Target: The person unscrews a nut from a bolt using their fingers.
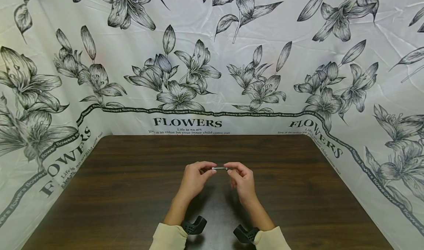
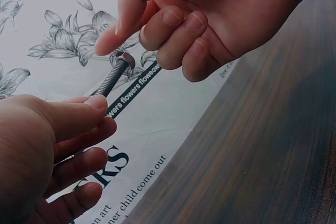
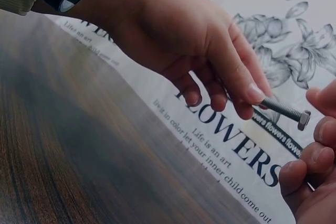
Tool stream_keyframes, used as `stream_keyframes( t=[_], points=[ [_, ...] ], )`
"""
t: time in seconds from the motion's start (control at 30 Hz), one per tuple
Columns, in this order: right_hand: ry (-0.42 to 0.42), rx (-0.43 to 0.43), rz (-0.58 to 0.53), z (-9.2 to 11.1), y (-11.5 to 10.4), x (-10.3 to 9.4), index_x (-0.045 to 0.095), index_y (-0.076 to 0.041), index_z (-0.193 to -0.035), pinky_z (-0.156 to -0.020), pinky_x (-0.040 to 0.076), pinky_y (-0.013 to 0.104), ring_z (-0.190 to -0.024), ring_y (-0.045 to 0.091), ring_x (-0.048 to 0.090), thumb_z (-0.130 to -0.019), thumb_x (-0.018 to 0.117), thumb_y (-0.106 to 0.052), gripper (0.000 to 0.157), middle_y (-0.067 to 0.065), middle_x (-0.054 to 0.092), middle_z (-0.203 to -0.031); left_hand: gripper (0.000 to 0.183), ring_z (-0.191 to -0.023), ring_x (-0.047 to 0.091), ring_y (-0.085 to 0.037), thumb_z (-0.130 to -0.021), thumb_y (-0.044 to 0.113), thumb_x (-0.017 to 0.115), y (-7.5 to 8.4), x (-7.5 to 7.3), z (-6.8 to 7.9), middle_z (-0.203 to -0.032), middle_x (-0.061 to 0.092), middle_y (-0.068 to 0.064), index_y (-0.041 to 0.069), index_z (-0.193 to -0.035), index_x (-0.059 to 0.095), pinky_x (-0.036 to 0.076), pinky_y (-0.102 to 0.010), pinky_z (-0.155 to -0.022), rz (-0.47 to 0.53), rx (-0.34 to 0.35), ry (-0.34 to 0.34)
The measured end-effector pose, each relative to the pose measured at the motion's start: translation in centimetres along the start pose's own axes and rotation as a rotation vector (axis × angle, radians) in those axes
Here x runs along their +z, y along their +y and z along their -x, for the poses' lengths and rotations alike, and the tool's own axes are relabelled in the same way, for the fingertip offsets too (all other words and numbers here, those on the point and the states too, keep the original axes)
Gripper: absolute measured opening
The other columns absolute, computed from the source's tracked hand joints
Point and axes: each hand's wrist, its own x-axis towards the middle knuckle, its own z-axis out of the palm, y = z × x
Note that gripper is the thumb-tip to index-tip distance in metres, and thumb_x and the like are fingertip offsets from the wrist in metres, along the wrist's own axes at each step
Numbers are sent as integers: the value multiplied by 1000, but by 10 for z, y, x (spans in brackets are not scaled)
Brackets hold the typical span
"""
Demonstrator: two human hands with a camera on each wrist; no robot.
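My left hand (image 1: pixel 192 179) pinches one end of a grey threaded bolt (image 1: pixel 219 168) between thumb and forefinger, holding it level above the table. Its other fingers are loosely bent in the left wrist view. A silvery hex piece (image 3: pixel 303 120) caps the bolt's far end; whether this is the bolt's head or a nut I cannot tell. Close around that end is my right hand (image 1: pixel 244 183), its thumb and forefinger apart on either side of the hex piece with a small gap showing. The remaining right fingers (image 2: pixel 173 43) are curled. The bolt's gripped end is hidden by the left fingertips.
Below the hands lies a dark wood-grain table (image 1: pixel 132 191). A white cloth (image 1: pixel 251 125) printed with flowers and lettering hangs behind and along both sides. Black bands with camera mounts (image 1: pixel 194 226) sit on both wrists, beside pale sleeves (image 1: pixel 169 237).
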Motion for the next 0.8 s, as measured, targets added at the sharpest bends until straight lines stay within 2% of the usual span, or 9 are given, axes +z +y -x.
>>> stream_keyframes(
  t=[0.2, 0.37, 0.57, 0.67, 0.8],
  points=[
    [94, 54, 14, -2, 0, 0, 62, 16, -105, -43, 31, 25, -43, 8, 35, -95, 57, 1, 18, -1, 41, -56, 15, -64, 56, -9, -81, 11, 79, 1, 0, 0, -78, 66, 9, 10, -96, 77, 48, -26, -58, 4, -7, -1],
    [149, 151, 131, -3, 4, -2, 66, 11, -100, -42, 30, 21, -41, 8, 35, -97, 59, -13, 25, -2, 40, -51, 15, -64, 56, -8, -80, 11, 80, 2, 0, 1, -77, 65, 10, 15, -94, 77, 48, -26, -58, 2, -3, 4],
    [107, 296, 309, -2, 5, -4, 64, 10, -82, -42, 29, 22, -41, 10, 34, -99, 55, -39, 53, -4, 39, -46, 15, -64, 57, -8, -80, 11, 80, 1, 2, 1, -77, 65, 10, 13, -95, 77, 49, -26, -58, 16, 17, -4],
    [84, 345, 316, -1, 5, -5, 61, 11, -78, -42, 30, 22, -42, 11, 34, -98, 52, -47, 62, -3, 40, -48, 15, -64, 57, -8, -80, 9, 80, 1, 2, 1, -77, 65, 9, 11, -95, 77, 48, -26, -57, 25, 23, -8],
    [77, 370, 286, -1, 6, -6, 58, 15, -80, -41, 30, 23, -43, 11, 34, -98, 51, -49, 67, -2, 40, -50, 16, -63, 57, -9, -79, 7, 80, 1, 2, 1, -76, 65, 10, 10, -95, 77, 48, -26, -57, 31, 21, -14]
  ],
)
